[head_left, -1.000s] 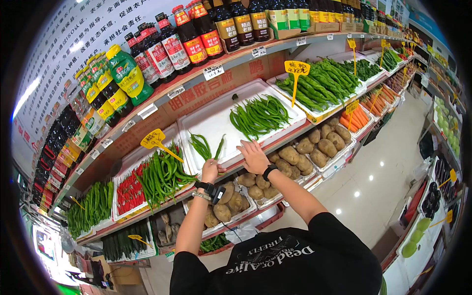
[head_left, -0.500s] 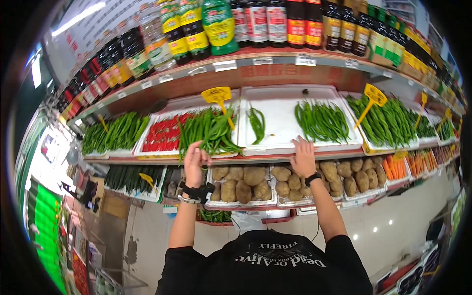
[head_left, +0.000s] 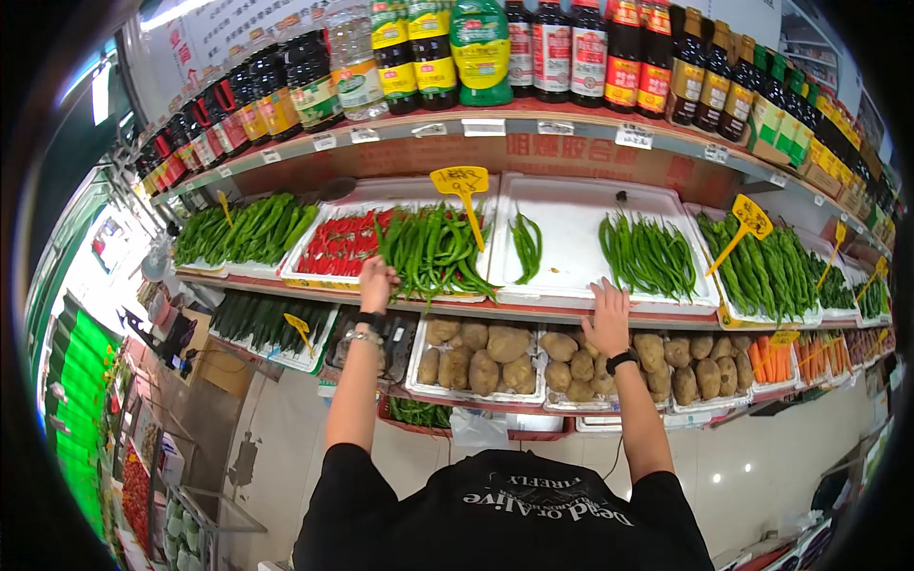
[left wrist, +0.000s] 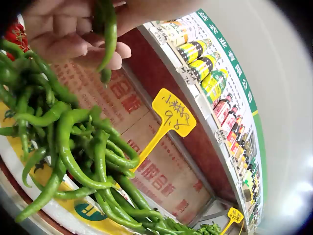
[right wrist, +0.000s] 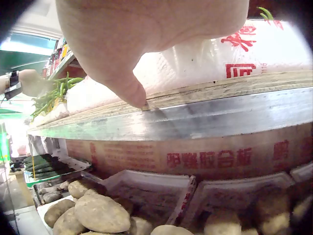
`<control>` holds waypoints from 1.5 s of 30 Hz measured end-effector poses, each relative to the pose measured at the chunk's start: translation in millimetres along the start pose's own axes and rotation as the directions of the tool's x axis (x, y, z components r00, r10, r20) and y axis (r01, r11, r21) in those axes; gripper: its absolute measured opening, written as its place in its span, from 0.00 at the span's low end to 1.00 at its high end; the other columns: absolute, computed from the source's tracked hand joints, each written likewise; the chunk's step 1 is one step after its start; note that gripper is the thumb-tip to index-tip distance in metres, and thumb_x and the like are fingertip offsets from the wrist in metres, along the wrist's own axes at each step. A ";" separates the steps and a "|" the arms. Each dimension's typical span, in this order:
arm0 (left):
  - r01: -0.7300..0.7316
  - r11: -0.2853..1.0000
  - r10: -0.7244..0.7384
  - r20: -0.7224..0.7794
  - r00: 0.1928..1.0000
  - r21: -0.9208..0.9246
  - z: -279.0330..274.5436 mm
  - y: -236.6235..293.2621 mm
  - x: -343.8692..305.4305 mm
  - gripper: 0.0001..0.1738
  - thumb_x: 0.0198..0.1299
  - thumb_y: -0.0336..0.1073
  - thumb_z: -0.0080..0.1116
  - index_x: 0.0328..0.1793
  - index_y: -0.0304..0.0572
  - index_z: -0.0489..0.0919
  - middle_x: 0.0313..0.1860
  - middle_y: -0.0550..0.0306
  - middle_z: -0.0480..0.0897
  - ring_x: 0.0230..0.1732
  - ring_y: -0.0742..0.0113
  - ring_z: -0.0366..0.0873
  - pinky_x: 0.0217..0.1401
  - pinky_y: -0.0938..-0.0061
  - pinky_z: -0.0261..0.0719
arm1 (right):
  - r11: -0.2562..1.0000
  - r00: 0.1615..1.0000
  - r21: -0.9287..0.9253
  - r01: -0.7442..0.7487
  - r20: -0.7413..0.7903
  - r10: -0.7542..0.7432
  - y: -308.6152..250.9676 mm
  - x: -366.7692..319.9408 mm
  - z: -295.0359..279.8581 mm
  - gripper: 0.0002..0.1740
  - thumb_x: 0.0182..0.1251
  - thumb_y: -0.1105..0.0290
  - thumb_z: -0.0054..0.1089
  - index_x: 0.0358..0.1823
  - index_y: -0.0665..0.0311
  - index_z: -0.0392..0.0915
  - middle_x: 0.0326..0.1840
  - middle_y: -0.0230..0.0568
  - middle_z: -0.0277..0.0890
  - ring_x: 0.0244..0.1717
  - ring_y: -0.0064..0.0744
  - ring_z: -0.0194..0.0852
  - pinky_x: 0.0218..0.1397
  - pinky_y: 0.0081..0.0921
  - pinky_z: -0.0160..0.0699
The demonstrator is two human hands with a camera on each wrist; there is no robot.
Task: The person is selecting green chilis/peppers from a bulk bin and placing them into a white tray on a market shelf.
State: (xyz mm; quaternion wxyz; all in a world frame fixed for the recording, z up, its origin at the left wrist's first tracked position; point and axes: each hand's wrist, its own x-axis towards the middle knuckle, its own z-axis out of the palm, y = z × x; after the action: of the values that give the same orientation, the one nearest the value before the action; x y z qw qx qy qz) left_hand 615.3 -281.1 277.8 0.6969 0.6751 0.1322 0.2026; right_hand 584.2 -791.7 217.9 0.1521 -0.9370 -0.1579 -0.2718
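Observation:
My left hand (head_left: 378,278) is over the front of the tray with red chillies (head_left: 333,243) and a heap of green chillies (head_left: 433,249). Between its curled fingers and thumb it holds a green chilli (left wrist: 108,36), tip pointing down in the left wrist view. My right hand (head_left: 607,319) rests at the front edge of a white foam tray (head_left: 571,252), fingers extended; its thumb touches the shelf edge in the right wrist view. On that tray lie a small bunch of green chillies (head_left: 526,247) and a larger pile of green chillies (head_left: 647,255).
Trays of potatoes (head_left: 486,357) stand on the lower shelf, cucumbers (head_left: 262,324) to their left. Yellow price signs (head_left: 461,183) stick up from the produce. Sauce bottles (head_left: 481,52) line the upper shelf. Long green peppers (head_left: 757,262) fill the tray at right.
My left hand has moved left from the small bunch on the white tray to the red and green chillies. My right hand stays at the tray's front edge. The head view has turned.

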 end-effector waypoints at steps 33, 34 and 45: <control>-0.722 0.397 0.726 0.287 0.625 0.567 97.2 3.9 -120.0 0.28 0.60 0.35 0.66 0.69 0.41 0.78 0.69 0.38 0.77 0.72 0.36 0.73 0.74 0.46 0.72 | 0.999 0.999 -0.014 0.052 0.000 -0.052 7.6 2.3 11.2 0.45 0.57 0.67 0.76 0.77 0.66 0.66 0.72 0.56 0.68 0.77 0.60 0.60 0.89 0.61 0.44; -0.766 0.405 0.647 0.435 0.626 0.499 105.4 -1.8 -128.6 0.26 0.59 0.33 0.66 0.66 0.43 0.81 0.70 0.41 0.77 0.73 0.38 0.73 0.76 0.46 0.72 | 0.998 0.998 -0.010 0.067 0.011 -0.067 8.6 4.0 15.9 0.46 0.58 0.66 0.76 0.78 0.66 0.65 0.73 0.57 0.68 0.78 0.61 0.60 0.88 0.61 0.46; -0.854 0.042 0.425 0.765 0.484 0.518 186.1 -33.7 -165.1 0.34 0.64 0.40 0.65 0.75 0.32 0.77 0.78 0.39 0.75 0.86 0.41 0.61 0.92 0.43 0.47 | 1.000 0.999 -0.025 0.002 0.043 -0.001 -3.8 3.1 -11.3 0.49 0.62 0.65 0.70 0.82 0.71 0.58 0.73 0.56 0.68 0.79 0.54 0.62 0.92 0.55 0.43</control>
State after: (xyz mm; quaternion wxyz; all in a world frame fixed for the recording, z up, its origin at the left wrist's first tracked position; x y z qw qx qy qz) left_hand 558.3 -522.5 239.5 0.0679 0.9286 -0.2623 0.2536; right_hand 580.0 -791.8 229.6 0.1366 -0.9443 -0.1586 -0.2539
